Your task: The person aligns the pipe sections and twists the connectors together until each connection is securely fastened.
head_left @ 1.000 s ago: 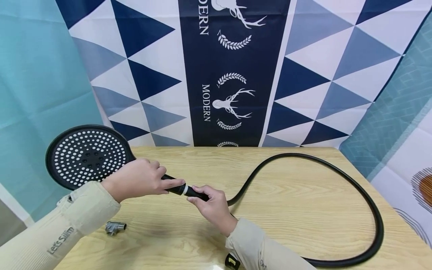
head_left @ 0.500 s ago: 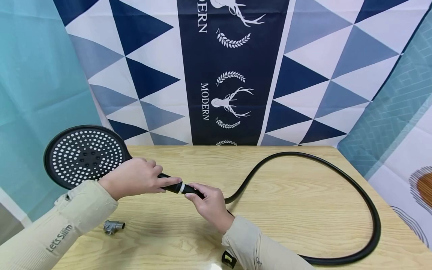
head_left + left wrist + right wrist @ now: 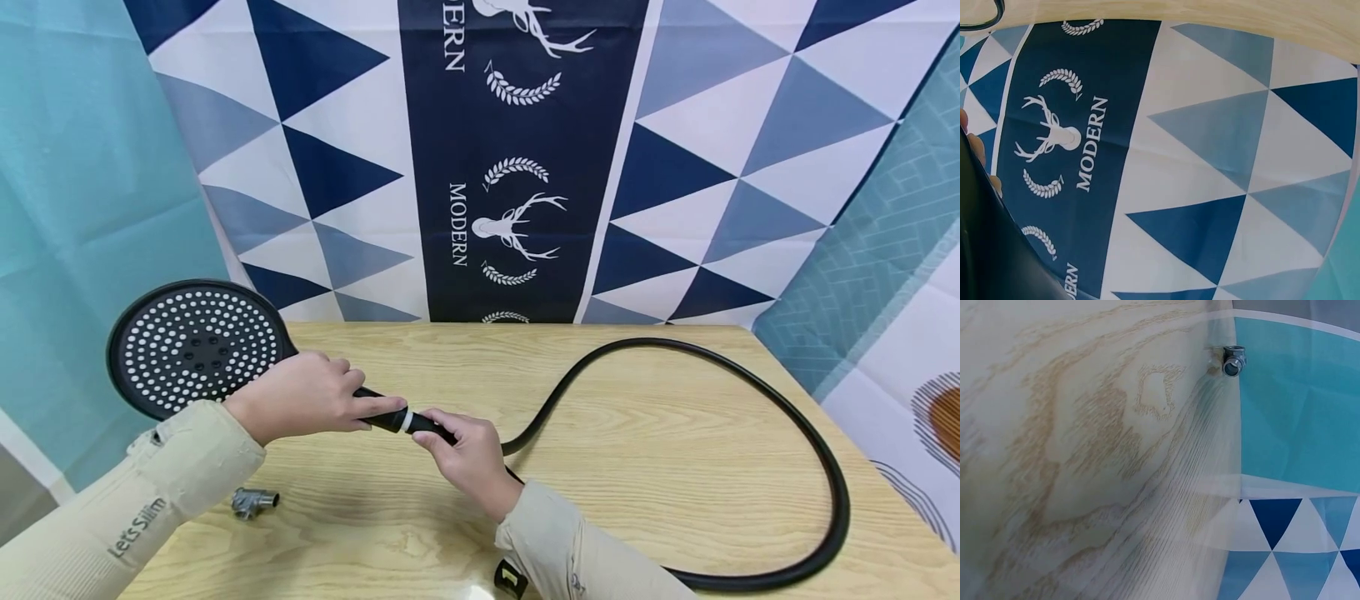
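A black shower head (image 3: 198,346) with a round face full of white nozzles is held up at the left of the head view. My left hand (image 3: 303,398) grips its handle. Just right of a white ring (image 3: 407,421) at the handle's end, my right hand (image 3: 468,458) pinches the black end of the shower hose (image 3: 806,417) between thumb and fingers. Handle and hose end are in line at the ring. In the left wrist view the dark back of the shower head (image 3: 997,244) fills the lower left corner, with fingertips (image 3: 975,147) behind it.
A small chrome pipe fitting (image 3: 253,502) lies on the wooden table (image 3: 360,533) below my left forearm. The hose loops widely over the table's right side. A black piece with a yellow mark (image 3: 511,578) sits beside my right sleeve. Patterned cloth (image 3: 517,167) hangs behind.
Both hands keep their hold, with the shower head and hose end joined in line throughout. Only slight shifts of the whole view show.
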The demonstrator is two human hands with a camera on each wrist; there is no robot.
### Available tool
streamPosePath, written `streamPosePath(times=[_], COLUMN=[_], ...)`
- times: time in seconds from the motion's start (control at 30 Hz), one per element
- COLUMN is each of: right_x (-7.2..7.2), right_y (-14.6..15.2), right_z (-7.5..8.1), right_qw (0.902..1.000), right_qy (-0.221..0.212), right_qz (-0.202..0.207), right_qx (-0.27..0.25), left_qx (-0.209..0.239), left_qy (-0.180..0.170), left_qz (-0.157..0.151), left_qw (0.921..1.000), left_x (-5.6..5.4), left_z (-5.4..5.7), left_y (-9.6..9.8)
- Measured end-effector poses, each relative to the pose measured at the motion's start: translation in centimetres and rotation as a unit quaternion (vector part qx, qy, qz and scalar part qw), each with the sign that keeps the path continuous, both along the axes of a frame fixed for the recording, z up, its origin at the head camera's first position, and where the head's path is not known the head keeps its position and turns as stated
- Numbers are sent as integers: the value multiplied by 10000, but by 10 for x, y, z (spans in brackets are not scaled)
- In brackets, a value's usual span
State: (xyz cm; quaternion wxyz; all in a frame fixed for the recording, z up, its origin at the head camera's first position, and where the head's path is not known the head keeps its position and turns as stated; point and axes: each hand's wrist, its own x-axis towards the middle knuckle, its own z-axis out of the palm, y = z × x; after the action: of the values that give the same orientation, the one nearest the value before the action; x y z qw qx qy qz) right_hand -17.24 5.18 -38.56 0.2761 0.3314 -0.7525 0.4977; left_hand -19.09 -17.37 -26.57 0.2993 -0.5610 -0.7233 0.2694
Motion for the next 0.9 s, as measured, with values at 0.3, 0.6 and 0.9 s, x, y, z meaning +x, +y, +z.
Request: streamPosePath(times=[0.3,0.6,0.9], right_x=[2,8,7], right_y=[0,-1,3], right_z=[6,4,10], right_qw=[9994,9923,9885], right_qy=[-352,-1221,-1489], right_qz=[32,115,191], right_qx=[58,145,195], left_qx=[23,-38,59], left_qy=[-52,-15,130], left_qz=[11,-12,-128], left_qw=[10000,10000,9998], left_x=[0,0,-2], left_z=[1,-8,-9], left_y=[0,-2,0])
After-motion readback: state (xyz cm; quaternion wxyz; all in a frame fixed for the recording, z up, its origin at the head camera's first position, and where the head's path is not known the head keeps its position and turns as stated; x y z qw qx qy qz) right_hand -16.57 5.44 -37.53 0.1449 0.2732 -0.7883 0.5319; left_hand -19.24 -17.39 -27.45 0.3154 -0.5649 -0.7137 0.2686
